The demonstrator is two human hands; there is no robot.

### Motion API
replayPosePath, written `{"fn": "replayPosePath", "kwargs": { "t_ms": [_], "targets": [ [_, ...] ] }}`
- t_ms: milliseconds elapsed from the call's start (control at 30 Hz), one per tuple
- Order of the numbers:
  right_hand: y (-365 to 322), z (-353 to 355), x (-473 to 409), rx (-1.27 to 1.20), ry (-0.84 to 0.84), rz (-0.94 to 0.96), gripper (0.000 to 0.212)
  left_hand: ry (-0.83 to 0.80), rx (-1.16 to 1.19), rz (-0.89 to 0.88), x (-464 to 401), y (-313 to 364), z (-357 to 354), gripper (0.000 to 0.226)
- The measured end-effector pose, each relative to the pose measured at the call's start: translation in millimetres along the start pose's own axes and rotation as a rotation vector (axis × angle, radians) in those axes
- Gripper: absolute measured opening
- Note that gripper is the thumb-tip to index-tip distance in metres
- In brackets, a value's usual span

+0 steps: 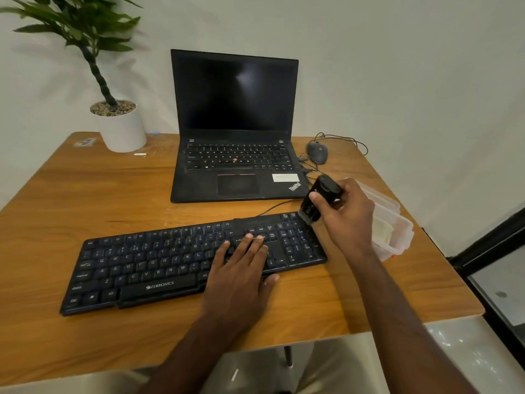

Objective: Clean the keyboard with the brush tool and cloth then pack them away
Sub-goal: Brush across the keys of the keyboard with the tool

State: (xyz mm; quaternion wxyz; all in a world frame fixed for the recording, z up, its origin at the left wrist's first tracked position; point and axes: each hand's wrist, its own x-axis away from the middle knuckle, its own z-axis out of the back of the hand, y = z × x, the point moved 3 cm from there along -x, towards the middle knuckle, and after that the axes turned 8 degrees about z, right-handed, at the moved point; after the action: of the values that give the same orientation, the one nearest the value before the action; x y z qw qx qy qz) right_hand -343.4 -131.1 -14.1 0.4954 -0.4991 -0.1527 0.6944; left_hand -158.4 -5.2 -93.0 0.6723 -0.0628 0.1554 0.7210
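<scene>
Right hand (348,214) curled in a tight grip around black brush tool (319,199), bristles down on keyboard (159,268) far right corner. Left hand (241,268) flat, fingers straight, pressing keys. Clear plastic container (397,228) on worktop (113,194) beside keyboard, pale cloth (383,230) inside.

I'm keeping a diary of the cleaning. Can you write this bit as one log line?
step: brushing | right hand: grips brush tool, bristles on keyboard far right corner | left hand: flat on keys | cloth: in container
</scene>
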Motion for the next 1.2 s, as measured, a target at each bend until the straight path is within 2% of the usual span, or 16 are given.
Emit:
{"fn": "replayPosePath", "kwargs": {
  "t_ms": [167, 367, 567, 700, 900, 1033, 1133, 1200],
  "targets": [
    [0, -15, -13, 0.160, -0.101, 0.033, 0.034, 0.019, -0.003, 0.017, -1, 1, -1, 0.058],
    [4, 13, 1, 0.222, -0.186, -0.002, 0.029, 0.056, -0.016, 0.011, -2, 1, -4, 0.057],
    [-7, 3, -12, 0.179, -0.015, -0.006, 0.032, 0.049, -0.016, 0.003, -2, 0, -2, 0.056],
    [-9, -18, -16, 0.203, -0.103, 0.018, 0.035, 0.046, -0.020, 0.009, -1, 1, -2, 0.057],
    [-7, 13, 18, 0.246, -0.160, 0.018, 0.028, 0.060, -0.003, 0.003, -1, 1, -3, 0.057],
    [-8, 23, 21, 0.206, -0.097, -0.043, 0.028, 0.045, -0.004, 0.011, -1, 1, -3, 0.057],
    [-19, 7, 6, 0.114, 0.014, -0.017, 0.029, 0.022, 0.004, 0.012, -1, 0, -2, 0.056],
    [-23, -12, -6, 0.084, 0.030, 0.009, 0.032, 0.005, 0.006, 0.017, -1, 0, -1, 0.057]
  ]
}}
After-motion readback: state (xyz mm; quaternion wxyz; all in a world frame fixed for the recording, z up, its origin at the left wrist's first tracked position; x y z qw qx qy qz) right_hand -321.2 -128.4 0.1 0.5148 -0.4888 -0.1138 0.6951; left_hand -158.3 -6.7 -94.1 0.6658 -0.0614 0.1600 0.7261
